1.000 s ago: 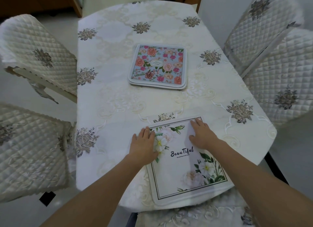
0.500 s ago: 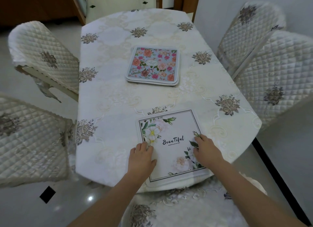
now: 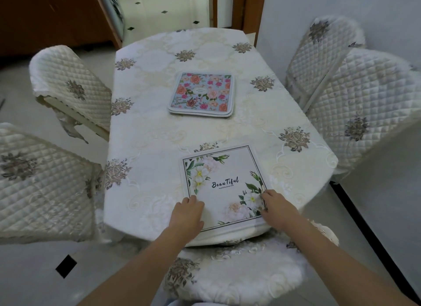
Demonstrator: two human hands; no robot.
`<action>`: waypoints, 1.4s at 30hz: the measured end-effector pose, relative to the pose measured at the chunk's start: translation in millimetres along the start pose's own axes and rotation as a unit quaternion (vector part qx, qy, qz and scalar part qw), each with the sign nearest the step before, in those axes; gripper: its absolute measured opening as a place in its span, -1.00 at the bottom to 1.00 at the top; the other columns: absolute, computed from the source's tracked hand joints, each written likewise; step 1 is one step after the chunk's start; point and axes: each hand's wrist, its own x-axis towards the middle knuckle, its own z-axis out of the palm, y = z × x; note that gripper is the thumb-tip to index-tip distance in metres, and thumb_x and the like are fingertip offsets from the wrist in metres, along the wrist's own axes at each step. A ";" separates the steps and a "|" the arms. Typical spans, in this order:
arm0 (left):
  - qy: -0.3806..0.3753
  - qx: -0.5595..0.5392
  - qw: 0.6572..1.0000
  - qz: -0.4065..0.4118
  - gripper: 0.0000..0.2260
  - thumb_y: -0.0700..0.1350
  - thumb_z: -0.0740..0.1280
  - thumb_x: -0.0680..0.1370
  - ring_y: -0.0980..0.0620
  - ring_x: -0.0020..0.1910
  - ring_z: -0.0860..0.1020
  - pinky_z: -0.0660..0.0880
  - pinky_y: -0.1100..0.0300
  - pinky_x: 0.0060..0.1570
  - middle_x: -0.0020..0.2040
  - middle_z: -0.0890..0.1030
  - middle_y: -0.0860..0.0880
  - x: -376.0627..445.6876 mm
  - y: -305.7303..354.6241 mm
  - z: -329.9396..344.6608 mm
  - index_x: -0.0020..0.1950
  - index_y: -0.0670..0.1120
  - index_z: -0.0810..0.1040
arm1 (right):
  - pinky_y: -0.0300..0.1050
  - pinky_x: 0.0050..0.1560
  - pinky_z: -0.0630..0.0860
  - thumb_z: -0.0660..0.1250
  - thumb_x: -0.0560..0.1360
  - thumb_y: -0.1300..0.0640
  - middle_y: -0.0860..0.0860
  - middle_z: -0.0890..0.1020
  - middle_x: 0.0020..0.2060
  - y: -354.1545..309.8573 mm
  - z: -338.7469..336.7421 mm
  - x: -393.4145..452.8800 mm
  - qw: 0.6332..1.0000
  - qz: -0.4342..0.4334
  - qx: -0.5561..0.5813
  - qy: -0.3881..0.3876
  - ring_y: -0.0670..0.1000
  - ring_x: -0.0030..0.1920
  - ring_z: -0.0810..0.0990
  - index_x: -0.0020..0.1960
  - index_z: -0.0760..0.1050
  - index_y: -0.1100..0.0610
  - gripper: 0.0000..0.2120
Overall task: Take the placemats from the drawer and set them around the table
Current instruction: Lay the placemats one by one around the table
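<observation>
Right now, what we see, line by line:

White placemat: we see the white placemat [image 3: 224, 187], printed with pale flowers and the word "BeauTiful", lying flat at the near end of the worktop [image 3: 159, 134], its near edge close to the worktop's rim.

Left grip: our left hand [image 3: 188, 214] rests on the mat's near left corner, fingers fairly straight and lying on the surface, grasping nothing.

Right grip: our right hand [image 3: 276, 211] sits at the mat's near right edge; the fingertips touch the printed flowers. We cannot tell whether the fingers curl under the edge or merely press on it.

Stack of placemats: a stack of placemats [image 3: 201, 93], the top one pale blue with pink and orange flowers, lies in the middle of the worktop, well apart from the white mat.

Worktop cover: a cream embroidered tablecloth [image 3: 141, 191] covers the whole worktop and hangs over its rim.

Seating: two quilted chairs [image 3: 70, 89] stand on the left, two more [image 3: 364, 105] on the right, and a round cushioned seat [image 3: 239, 273] is tucked just below the near end, between our forearms.
</observation>
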 end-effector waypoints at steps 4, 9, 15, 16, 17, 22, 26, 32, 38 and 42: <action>0.015 -0.008 1.000 -0.007 -0.61 0.00 0.28 0.56 -0.11 0.26 0.35 0.38 0.05 0.12 0.35 0.32 -0.09 -8.6 5.3 8.7 0.34 -0.08 0.33 | -0.15 0.07 0.45 0.22 0.50 0.28 0.00 0.29 0.37 6.6 11.0 -18.5 0.999 -0.011 -0.026 0.033 0.04 0.32 0.30 0.42 0.29 0.08 -0.50; 0.015 -0.029 0.999 -0.001 -0.57 0.02 0.30 0.53 -0.09 0.29 0.33 0.38 0.10 0.08 0.38 0.29 -0.06 -9.9 2.3 8.5 0.36 -0.05 0.33 | -0.15 -0.03 0.47 0.18 0.45 0.36 0.01 0.32 0.31 5.6 8.6 -17.5 0.999 -0.002 -0.034 0.041 0.04 0.26 0.31 0.35 0.33 0.07 -0.51; -0.002 -0.013 1.000 0.013 -0.52 0.05 0.32 0.52 -0.11 0.31 0.32 0.40 0.06 0.14 0.41 0.27 -0.08 -12.4 1.6 6.2 0.38 -0.06 0.30 | -0.08 0.07 0.46 0.15 0.49 0.30 0.06 0.36 0.26 -4.4 6.4 -14.8 0.998 0.015 -0.054 0.000 0.07 0.22 0.36 0.33 0.35 0.10 -0.58; -0.001 -0.014 1.000 0.013 -0.52 0.05 0.32 0.52 -0.11 0.31 0.31 0.40 0.06 0.13 0.42 0.27 -0.08 -13.4 1.5 6.6 0.39 -0.06 0.29 | -0.08 0.08 0.45 0.15 0.49 0.32 0.07 0.36 0.26 -4.7 8.6 -16.3 0.998 0.013 -0.054 0.003 0.07 0.22 0.35 0.33 0.34 0.10 -0.57; -0.001 -0.013 1.000 0.012 -0.52 0.05 0.31 0.53 -0.11 0.32 0.31 0.40 0.06 0.13 0.42 0.26 -0.08 -14.1 1.6 7.1 0.39 -0.06 0.29 | -0.09 0.08 0.44 0.15 0.48 0.33 0.06 0.35 0.27 -4.9 10.3 -18.1 0.999 0.012 -0.052 0.006 0.07 0.22 0.34 0.34 0.33 0.10 -0.56; -0.003 0.007 1.000 0.002 -0.53 0.05 0.32 0.53 -0.11 0.30 0.33 0.37 0.05 0.15 0.39 0.30 -0.08 -14.1 5.0 5.0 0.37 -0.06 0.30 | -0.11 0.13 0.42 0.15 0.50 0.31 0.05 0.33 0.31 -4.4 8.0 -21.2 0.999 0.008 -0.041 0.003 0.06 0.25 0.32 0.38 0.31 0.08 -0.54; -0.004 0.025 1.000 -0.002 -0.59 0.04 0.32 0.53 -0.10 0.20 0.38 0.37 0.07 0.10 0.29 0.36 -0.08 -14.5 8.1 3.0 0.31 -0.07 0.35 | -0.07 0.14 0.42 0.15 0.54 0.23 0.07 0.35 0.29 -7.4 4.7 -24.7 0.999 0.017 -0.048 -0.012 0.08 0.25 0.37 0.40 0.31 0.08 -0.58; 0.002 -0.003 1.000 -0.006 -0.61 0.03 0.31 0.52 -0.07 0.17 0.37 0.37 0.14 -0.06 0.29 0.34 -0.06 -15.3 4.9 8.2 0.29 -0.06 0.36 | -0.05 0.12 0.46 0.20 0.50 0.26 0.06 0.33 0.32 -7.1 9.9 -31.6 0.999 0.020 -0.045 -0.007 0.07 0.26 0.34 0.43 0.27 0.04 -0.49; 0.004 -0.009 1.000 -0.009 -0.60 0.06 0.33 0.51 -0.04 0.16 0.38 0.40 0.15 -0.06 0.27 0.36 -0.03 -16.4 4.1 8.1 0.29 -0.04 0.37 | -0.06 0.15 0.44 0.20 0.52 0.24 0.04 0.30 0.35 -6.7 5.8 -32.2 0.999 0.025 -0.025 -0.007 0.06 0.29 0.31 0.44 0.27 0.01 -0.50; 0.005 -0.016 1.000 -0.005 -0.64 0.07 0.30 0.52 -0.03 0.13 0.39 0.39 0.16 -0.11 0.23 0.39 -0.02 -19.1 4.1 7.5 0.25 -0.04 0.40 | -0.09 0.13 0.43 0.22 0.52 0.22 0.03 0.29 0.35 -6.8 5.5 -33.8 1.000 0.023 -0.011 -0.007 0.04 0.28 0.31 0.44 0.26 -0.01 -0.49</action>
